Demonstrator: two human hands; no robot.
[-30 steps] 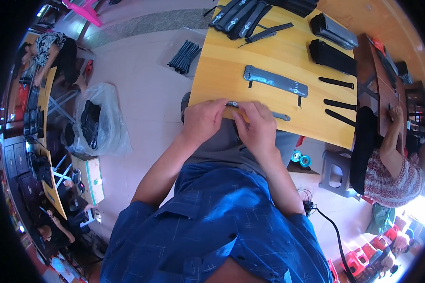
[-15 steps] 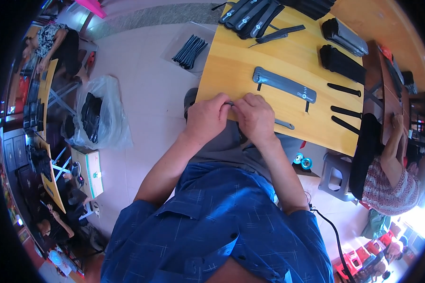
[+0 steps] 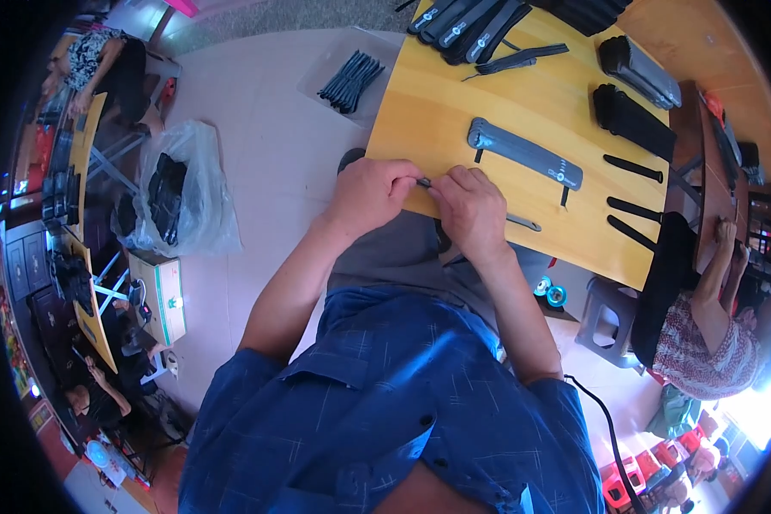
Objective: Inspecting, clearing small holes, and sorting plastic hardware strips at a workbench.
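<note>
- Left hand [image 3: 370,195] curled at the near edge of the yellow wooden table [image 3: 437,111], fingers pinched narrow on the left end of a thin dark metal strip [image 3: 423,182].
- Right hand [image 3: 471,210] just beside it, almost touching, fingertips closed on the same strip, which lies between both hands at the table edge.
- Beyond the right hand, flat on the table: long grey metal bar [image 3: 522,152] with rounded ends.
- Farther right of that hand: slim black blade-like pieces [image 3: 632,167], well apart.
- Far left of the left hand, on the floor: clear plastic bag of dark parts [image 3: 176,197].
</note>
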